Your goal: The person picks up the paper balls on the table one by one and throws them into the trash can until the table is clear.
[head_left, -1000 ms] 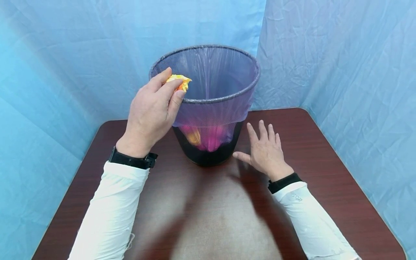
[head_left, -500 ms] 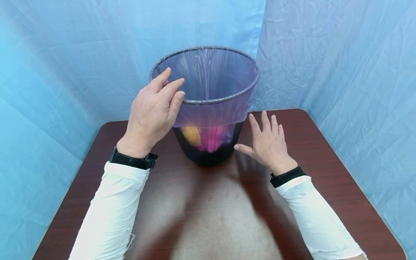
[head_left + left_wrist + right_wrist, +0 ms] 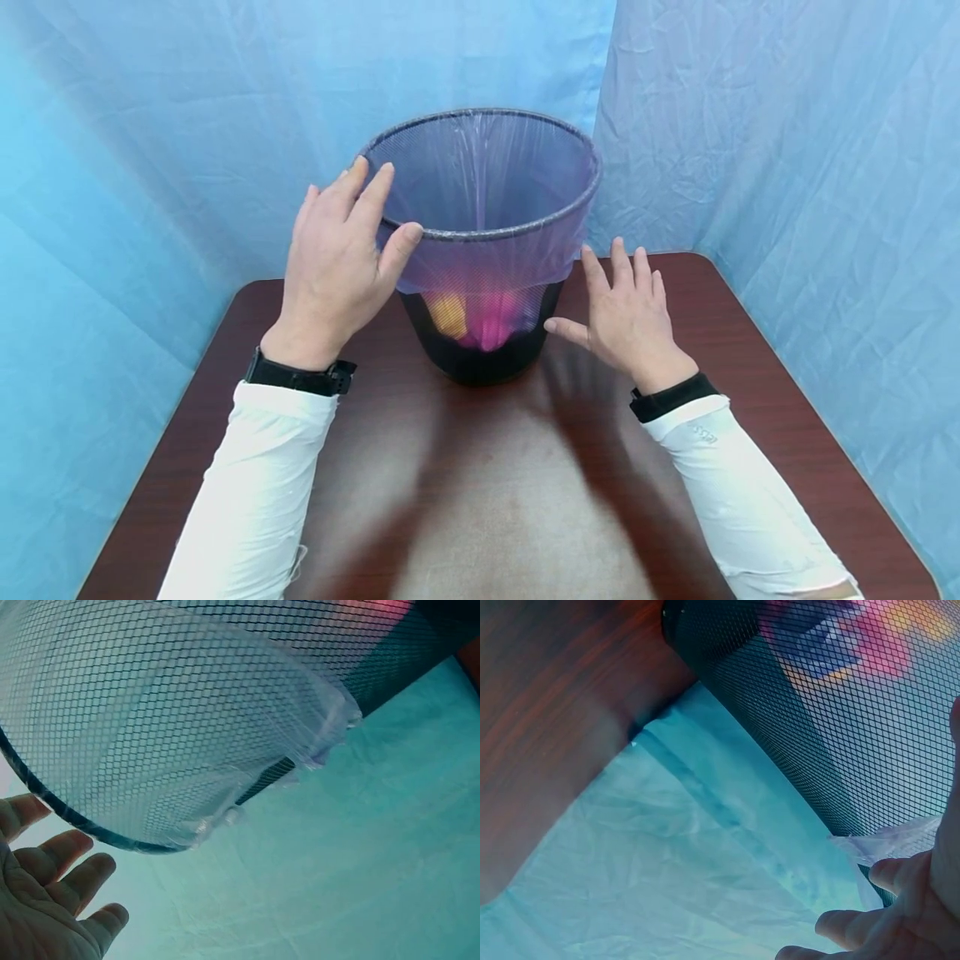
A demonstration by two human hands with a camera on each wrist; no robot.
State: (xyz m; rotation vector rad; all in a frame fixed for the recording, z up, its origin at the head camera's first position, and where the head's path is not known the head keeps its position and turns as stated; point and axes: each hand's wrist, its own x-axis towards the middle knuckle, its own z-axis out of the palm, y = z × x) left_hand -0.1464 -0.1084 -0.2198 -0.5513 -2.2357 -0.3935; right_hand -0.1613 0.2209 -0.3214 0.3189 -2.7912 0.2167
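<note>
A black mesh waste bin (image 3: 480, 354) stands at the back of the dark wooden table (image 3: 495, 492), lined with a thin purple bag (image 3: 487, 250) folded over its rim. Pink and yellow scraps (image 3: 480, 317) show through the mesh at the bottom. My left hand (image 3: 337, 258) is up at the bin's left rim, fingers spread and straight, holding nothing. My right hand (image 3: 626, 321) hovers open beside the bin's lower right side, thumb pointing at the mesh. The left wrist view shows the fingers (image 3: 71, 874) just under the rim (image 3: 112, 836). The right wrist view shows mesh (image 3: 795, 712) and fingertips (image 3: 885, 900).
Crinkled blue cloth (image 3: 772, 142) hangs behind and on both sides of the table. The table's near part (image 3: 487, 533) lies between my white-sleeved arms.
The yellow crumpled scrap my left hand pinched over the rim a second ago has left it. That hand opened and moved left of the rim. My right hand rose towards the bin.
</note>
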